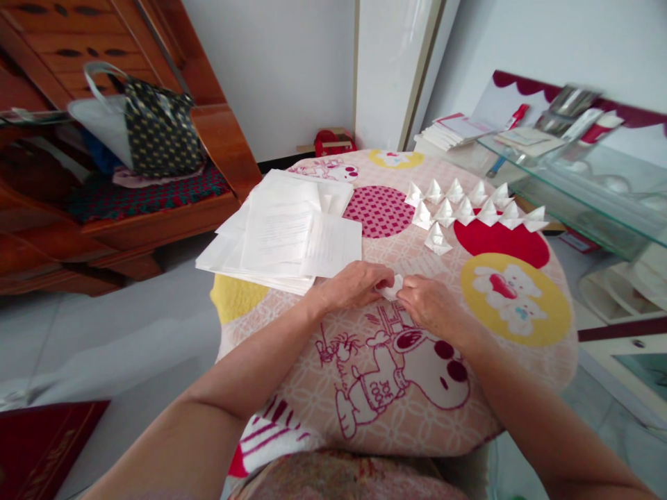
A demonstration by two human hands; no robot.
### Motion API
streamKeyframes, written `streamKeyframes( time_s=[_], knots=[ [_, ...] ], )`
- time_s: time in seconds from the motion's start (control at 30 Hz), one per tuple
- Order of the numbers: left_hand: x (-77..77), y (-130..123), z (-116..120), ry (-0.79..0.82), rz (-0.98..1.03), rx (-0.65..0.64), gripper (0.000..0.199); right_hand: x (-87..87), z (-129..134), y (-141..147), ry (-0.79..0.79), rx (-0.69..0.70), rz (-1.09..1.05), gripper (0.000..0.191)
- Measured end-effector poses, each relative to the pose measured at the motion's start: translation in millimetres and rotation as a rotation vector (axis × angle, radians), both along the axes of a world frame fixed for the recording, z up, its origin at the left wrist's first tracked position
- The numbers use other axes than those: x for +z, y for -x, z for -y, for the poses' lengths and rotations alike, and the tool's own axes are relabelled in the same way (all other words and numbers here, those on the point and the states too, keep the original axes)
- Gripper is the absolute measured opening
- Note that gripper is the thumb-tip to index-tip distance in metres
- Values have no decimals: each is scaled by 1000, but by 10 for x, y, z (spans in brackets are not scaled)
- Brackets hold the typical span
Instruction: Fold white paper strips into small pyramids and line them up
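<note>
Head view: a small folded piece of white paper [392, 288] sits between my two hands, its full outline hidden behind my fingertips. My left hand [357, 283] and my right hand [432, 302] each pinch it, fingers curled. Just beyond lies a thin, pale printed sheet [421, 264], partly covered, its text unreadable. Farther off to the right, pointed, crisply creased white paper boats [445, 212] stand in rows; to the left rests an uneven pile of white printed sheets [280, 229]. Beneath spreads a pink lattice-patterned cloth [307, 406] with a dark-red dog drawing [436, 382]. One clear glass shelf [588, 198] is cut off by the right edge.
</note>
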State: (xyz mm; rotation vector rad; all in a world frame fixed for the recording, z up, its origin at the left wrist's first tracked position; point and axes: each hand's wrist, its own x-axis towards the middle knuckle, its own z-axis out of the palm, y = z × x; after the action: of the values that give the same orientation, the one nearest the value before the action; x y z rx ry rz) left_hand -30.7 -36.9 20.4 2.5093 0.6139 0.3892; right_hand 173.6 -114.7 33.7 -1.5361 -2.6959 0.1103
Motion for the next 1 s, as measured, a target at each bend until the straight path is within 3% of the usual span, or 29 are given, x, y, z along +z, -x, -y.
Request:
streamKeyframes(
  time_s=[0.27, 0.5, 0.7, 1.0],
  knots=[
    [-52, -17, -52, 80, 98, -16, 18, -4, -20, -17, 88, -133, -316, 25],
    [-111, -90, -128, 170, 98, 216, 11, -43, -114, -88, 204, -375, -565, 32],
    [-131, -103, -155, 190, 98, 269, 9, -101, -176, -102, 242, -476, -596, 29],
    [-124, -167, -134, 200, 81, 335, 10, -84, -189, -140, 249, -485, -565, 28]
  ],
)
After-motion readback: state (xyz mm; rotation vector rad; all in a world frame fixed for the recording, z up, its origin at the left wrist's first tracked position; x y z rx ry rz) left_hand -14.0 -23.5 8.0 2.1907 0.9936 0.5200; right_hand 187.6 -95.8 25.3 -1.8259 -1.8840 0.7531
